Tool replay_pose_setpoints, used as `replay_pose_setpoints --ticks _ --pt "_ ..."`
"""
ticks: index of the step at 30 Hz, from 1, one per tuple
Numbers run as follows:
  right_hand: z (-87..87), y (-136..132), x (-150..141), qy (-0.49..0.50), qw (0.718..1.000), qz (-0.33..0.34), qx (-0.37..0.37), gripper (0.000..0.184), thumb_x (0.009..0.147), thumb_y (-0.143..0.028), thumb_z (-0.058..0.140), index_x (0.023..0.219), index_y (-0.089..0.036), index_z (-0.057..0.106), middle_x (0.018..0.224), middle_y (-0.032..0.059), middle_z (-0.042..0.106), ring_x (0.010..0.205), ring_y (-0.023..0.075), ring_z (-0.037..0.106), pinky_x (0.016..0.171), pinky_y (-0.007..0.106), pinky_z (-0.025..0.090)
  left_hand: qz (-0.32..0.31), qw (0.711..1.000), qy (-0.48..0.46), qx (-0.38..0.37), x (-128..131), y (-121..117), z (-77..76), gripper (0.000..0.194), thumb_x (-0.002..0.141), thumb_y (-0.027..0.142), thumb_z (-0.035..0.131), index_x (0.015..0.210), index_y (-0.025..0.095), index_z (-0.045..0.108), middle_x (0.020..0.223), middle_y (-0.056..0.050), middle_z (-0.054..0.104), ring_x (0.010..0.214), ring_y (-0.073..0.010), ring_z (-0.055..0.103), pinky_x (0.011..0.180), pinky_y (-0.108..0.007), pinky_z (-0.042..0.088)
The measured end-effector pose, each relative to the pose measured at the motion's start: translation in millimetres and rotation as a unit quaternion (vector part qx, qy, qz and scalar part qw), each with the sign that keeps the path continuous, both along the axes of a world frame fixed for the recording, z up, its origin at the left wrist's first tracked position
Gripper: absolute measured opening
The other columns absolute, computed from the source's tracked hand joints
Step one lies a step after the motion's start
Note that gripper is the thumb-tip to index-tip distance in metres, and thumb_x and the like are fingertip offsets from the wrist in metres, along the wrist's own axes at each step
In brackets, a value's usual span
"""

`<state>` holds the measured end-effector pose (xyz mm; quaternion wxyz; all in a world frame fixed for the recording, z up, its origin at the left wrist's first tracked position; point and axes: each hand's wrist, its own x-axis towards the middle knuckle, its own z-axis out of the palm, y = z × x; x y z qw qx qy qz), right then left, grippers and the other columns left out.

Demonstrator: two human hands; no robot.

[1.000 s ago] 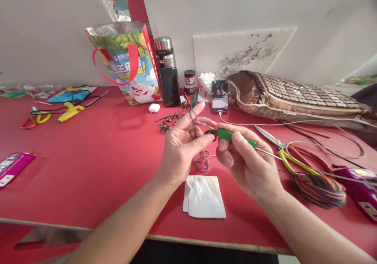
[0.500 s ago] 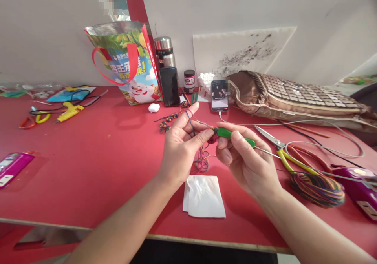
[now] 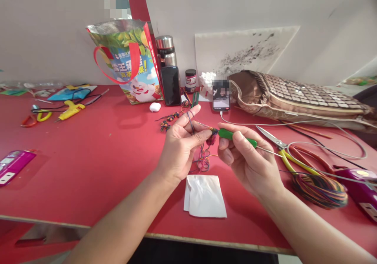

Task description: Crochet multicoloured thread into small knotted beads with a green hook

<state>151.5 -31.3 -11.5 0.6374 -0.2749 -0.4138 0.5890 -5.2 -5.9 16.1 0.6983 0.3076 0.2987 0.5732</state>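
My right hand (image 3: 250, 158) is closed on the green handle of a crochet hook (image 3: 237, 137), its metal shaft sticking out to the right. Thumb and fingers of my left hand (image 3: 184, 146) pinch a small dark multicoloured crochet piece (image 3: 211, 138) at the hook's left end. A dark cord (image 3: 191, 123) runs over my raised left index finger. The hook's tip is too small to make out at the stitches. Below the hands, loose coloured cord (image 3: 202, 162) lies tangled on the table. Some finished-looking knotted cord pieces (image 3: 171, 119) lie behind my left hand.
A folded white tissue (image 3: 207, 196) lies in front. To the right are scissors (image 3: 278, 141), a coil of multicoloured cord (image 3: 321, 191) and a white cable. Phones (image 3: 220, 97), a jar (image 3: 191, 80), a bag (image 3: 129, 64) and a handbag (image 3: 294, 95) stand behind. A yellow glue gun (image 3: 70, 110) lies left.
The view has shifted slightly. The crochet piece shows a little more below my left fingertips, and both hands keep nearly the same pose and grip.
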Motion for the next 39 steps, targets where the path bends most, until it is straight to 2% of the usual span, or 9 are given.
replay_pose_setpoints --ticks 13,28,35,39 --pt "4.5 -0.4 2.9 -0.009 1.0 -0.011 0.002 0.019 0.093 -0.039 0.085 0.107 -0.027 0.088 0.074 0.001 0.072 0.053 0.0099 0.058 0.049 0.025 0.049 0.017 1.0 0.005 -0.014 -4.6 2.6 4.4 0.074 0.072 0.001 0.089 0.141 0.013 0.067 0.072 0.005 0.074 0.068 -0.0098 0.07 0.065 -0.019 0.051" --pt "6.2 -1.1 3.2 -0.009 0.999 -0.032 0.007 0.018 0.091 -0.039 0.087 0.105 -0.028 0.089 0.073 0.0011 0.073 0.052 0.0089 0.058 0.047 0.023 0.048 0.03 0.999 0.018 -0.006 -7.0 3.9 6.7 0.069 0.067 0.004 0.094 0.131 0.012 0.07 0.071 0.005 0.074 0.063 -0.0091 0.068 0.056 -0.019 0.044" --pt "6.7 -2.0 2.1 -0.022 0.999 -0.049 0.01 0.016 0.093 -0.038 0.086 0.104 -0.027 0.089 0.073 0.0013 0.073 0.052 0.0094 0.058 0.047 0.023 0.049 0.034 0.999 0.026 -0.001 -8.2 4.4 5.3 0.067 0.068 0.005 0.094 0.13 0.013 0.07 0.072 0.005 0.075 0.064 -0.0092 0.068 0.057 -0.02 0.044" --pt "5.8 -2.8 3.0 -0.032 0.998 -0.047 0.022 0.014 0.095 -0.036 0.083 0.106 -0.028 0.088 0.075 0.0011 0.073 0.053 0.01 0.059 0.047 0.024 0.05 0.037 0.999 0.031 0.003 -8.9 3.7 5.8 0.071 0.07 0.005 0.093 0.136 0.013 0.069 0.073 0.004 0.075 0.067 -0.0108 0.07 0.063 -0.022 0.048"
